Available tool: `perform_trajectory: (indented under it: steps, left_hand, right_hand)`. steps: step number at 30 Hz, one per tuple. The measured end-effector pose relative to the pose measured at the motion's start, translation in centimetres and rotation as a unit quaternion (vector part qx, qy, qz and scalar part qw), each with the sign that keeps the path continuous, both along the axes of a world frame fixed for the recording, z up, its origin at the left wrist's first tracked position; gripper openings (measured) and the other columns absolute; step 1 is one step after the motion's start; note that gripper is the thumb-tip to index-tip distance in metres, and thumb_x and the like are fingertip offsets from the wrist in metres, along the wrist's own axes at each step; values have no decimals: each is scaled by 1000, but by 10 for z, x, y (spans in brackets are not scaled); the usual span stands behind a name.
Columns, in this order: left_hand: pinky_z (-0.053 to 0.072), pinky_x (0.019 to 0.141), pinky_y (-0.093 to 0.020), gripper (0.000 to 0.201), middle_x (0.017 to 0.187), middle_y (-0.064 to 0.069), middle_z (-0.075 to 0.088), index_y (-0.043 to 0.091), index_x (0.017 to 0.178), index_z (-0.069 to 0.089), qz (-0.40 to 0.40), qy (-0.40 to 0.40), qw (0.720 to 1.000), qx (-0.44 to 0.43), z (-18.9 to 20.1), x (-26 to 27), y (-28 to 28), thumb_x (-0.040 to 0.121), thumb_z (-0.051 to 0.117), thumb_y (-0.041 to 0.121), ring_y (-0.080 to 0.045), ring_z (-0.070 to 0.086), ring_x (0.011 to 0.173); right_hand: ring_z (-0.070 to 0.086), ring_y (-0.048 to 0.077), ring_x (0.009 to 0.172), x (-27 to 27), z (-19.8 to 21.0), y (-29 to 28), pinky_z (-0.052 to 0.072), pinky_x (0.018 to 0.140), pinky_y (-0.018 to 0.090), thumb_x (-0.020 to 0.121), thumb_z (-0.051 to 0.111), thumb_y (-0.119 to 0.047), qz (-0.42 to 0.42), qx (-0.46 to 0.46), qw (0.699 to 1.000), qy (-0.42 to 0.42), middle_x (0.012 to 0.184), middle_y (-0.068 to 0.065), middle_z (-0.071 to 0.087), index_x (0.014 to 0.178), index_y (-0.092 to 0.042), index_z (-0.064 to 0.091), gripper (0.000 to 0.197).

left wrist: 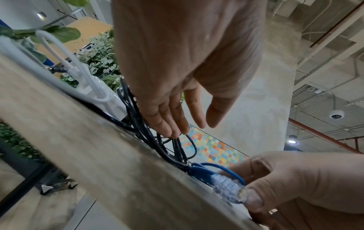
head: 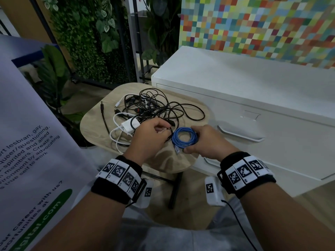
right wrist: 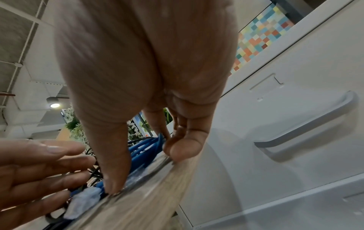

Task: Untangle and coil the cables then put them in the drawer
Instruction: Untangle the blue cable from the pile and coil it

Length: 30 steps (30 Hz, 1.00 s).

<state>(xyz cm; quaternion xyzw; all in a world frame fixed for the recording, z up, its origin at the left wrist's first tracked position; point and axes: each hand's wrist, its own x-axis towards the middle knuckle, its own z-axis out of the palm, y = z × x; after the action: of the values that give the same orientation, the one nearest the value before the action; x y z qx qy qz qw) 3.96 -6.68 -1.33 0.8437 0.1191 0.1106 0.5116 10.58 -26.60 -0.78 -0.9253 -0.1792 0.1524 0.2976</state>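
A coiled blue network cable (head: 178,130) lies at the front right of a small wooden table (head: 91,122). My right hand (head: 194,140) grips the coil, thumb by its clear plug (left wrist: 228,188) and fingers on the far side (right wrist: 144,167). A tangle of black and white cables (head: 154,105) with a white charger (head: 129,126) covers the table's middle. My left hand (head: 164,130) sits just left of the coil, its straight fingers (left wrist: 173,129) touching black cable strands with the thumb held apart. The white drawer cabinet (head: 253,91) stands right of the table, its drawers closed.
The top drawer's handle (head: 241,135) (right wrist: 307,127) is close beside my right hand. A printed banner (head: 27,142) hangs at the left. A plant wall (head: 81,42) and a black metal frame (head: 125,51) stand behind the table.
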Motion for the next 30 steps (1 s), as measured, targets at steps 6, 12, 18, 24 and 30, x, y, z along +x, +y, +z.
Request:
perform_trajectory:
  steps: [6,12,18,24,30]
  left_hand:
    - [55,69,-25,15,88,2,73,35,89,72,5,-3,1000,8,2,-4,-2,90,73,20,-11,69,80]
    - [53,67,-21,13,86,6,73,34,91,73,0,-3,1000,22,1,-7,-4,91,73,21,-8,65,73]
    - [50,65,-21,27,95,11,71,35,119,70,-44,49,995,77,2,-7,-19,94,71,24,-6,66,77]
    - [46,99,-27,63,143,1,60,27,153,46,-77,63,986,132,2,4,-26,95,70,29,-21,61,122]
    - [46,111,-44,68,151,-5,53,26,159,31,-129,118,966,192,4,17,-30,98,60,33,-26,53,134]
  right_hand:
    - [60,11,84,4,-3,-3,47,70,24,63,96,-37,6,9,1000,7,133,1,63,153,-17,45,106]
    - [69,10,60,3,-2,-6,46,47,15,64,94,-13,26,56,998,20,87,1,75,119,-24,67,63]
    - [69,5,66,3,-9,-5,51,54,17,62,97,-16,10,73,997,15,98,-5,73,126,-26,63,73]
    - [64,13,102,-3,-15,-8,60,80,28,61,97,-22,32,95,995,-23,121,-2,54,135,-34,59,84]
    - [52,-1,77,-10,-5,-9,46,58,9,69,94,-21,50,149,986,-52,111,-12,49,135,-33,57,76]
